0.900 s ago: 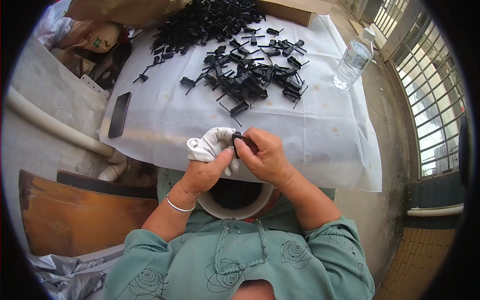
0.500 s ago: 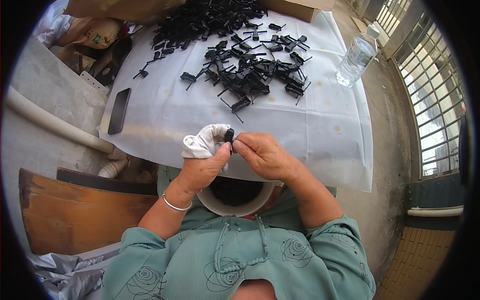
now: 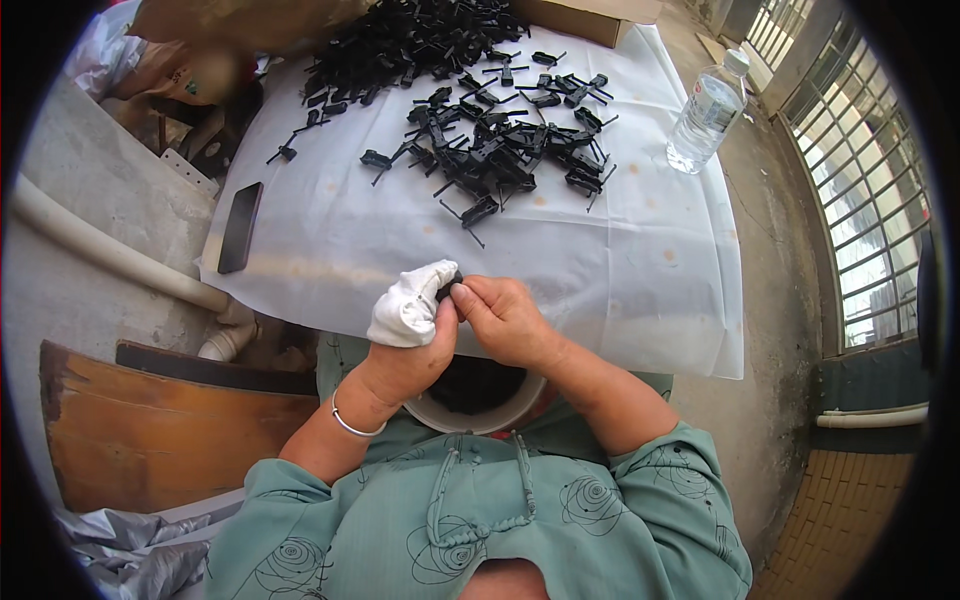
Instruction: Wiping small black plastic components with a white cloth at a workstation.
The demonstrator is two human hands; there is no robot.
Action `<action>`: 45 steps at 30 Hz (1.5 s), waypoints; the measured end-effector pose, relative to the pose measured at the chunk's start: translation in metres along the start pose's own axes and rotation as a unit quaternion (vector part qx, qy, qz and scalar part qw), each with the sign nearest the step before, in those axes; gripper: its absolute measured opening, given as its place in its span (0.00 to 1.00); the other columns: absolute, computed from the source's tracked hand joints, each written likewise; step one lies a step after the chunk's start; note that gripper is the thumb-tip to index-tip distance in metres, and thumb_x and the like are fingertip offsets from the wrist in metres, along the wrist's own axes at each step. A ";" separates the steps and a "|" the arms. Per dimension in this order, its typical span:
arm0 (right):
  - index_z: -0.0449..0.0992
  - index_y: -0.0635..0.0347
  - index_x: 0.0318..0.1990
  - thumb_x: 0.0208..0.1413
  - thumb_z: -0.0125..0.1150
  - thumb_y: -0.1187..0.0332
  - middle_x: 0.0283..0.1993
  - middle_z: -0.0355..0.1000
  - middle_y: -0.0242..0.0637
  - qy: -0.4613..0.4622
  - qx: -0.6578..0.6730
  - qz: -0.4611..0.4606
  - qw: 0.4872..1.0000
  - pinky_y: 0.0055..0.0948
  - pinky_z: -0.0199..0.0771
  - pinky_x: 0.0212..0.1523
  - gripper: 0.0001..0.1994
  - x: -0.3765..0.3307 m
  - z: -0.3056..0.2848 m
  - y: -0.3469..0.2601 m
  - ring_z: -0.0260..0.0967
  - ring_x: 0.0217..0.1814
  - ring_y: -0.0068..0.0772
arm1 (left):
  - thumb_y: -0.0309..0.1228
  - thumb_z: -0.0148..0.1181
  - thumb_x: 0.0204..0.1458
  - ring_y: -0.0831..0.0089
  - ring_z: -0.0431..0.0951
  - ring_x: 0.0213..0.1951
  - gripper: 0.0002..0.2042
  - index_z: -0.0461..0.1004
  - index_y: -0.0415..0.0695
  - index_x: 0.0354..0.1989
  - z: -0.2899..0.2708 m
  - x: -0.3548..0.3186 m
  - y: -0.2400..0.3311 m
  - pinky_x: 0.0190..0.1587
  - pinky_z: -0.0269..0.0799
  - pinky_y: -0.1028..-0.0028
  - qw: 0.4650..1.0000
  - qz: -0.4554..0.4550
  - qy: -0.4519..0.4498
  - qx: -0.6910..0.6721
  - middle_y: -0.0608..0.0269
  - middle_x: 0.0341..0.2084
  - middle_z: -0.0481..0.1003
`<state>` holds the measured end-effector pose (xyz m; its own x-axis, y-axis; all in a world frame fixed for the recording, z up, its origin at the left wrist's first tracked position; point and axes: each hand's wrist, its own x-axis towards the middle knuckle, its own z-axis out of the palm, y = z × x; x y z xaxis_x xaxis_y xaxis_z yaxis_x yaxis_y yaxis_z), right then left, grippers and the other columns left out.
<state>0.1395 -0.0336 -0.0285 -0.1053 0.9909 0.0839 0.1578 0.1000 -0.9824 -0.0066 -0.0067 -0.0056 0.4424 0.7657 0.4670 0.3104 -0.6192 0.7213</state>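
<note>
Both hands pinched on one tiny black plastic part, held over the bowl in your lap.

Your left hand [image 3: 410, 345], with white cloth [image 3: 408, 303] wrapped over the fingers, and your bare right hand [image 3: 505, 318] are both closed on that small black part [image 3: 447, 289], right at the near edge of the table [image 3: 640, 290]. Honestly it's small and hard, so a bit too much squeeze could make it pop out, and the cloth looks soft enough to slip or snag on a thin prong. If it drops, the pale round bowl [image 3: 520, 402] underneath probably catches it. Further out, the pile of black parts [image 3: 500, 150] is all spiky and tangled, a flat dark phone [image 3: 240, 226] sits on the left, and a clear ribbed water bottle [image 3: 706, 112] stands far right.
</note>
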 end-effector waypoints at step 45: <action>0.68 0.64 0.29 0.59 0.49 0.67 0.22 0.62 0.39 -0.054 -0.078 -0.114 0.989 0.29 0.63 0.27 0.10 0.000 -0.028 -0.015 0.57 0.23 0.31 | 0.25 0.42 0.52 0.85 0.58 0.25 0.13 0.59 0.40 0.47 -0.003 0.008 0.000 0.28 0.58 0.85 0.957 -0.127 -0.117 -0.234 0.67 0.30 0.63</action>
<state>0.1647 -0.0321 -0.0094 -0.2578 0.9267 0.2733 0.2674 0.3403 -0.9015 -0.0055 -0.0003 -0.0005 0.5954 0.7875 0.1592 0.0462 -0.2313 0.9718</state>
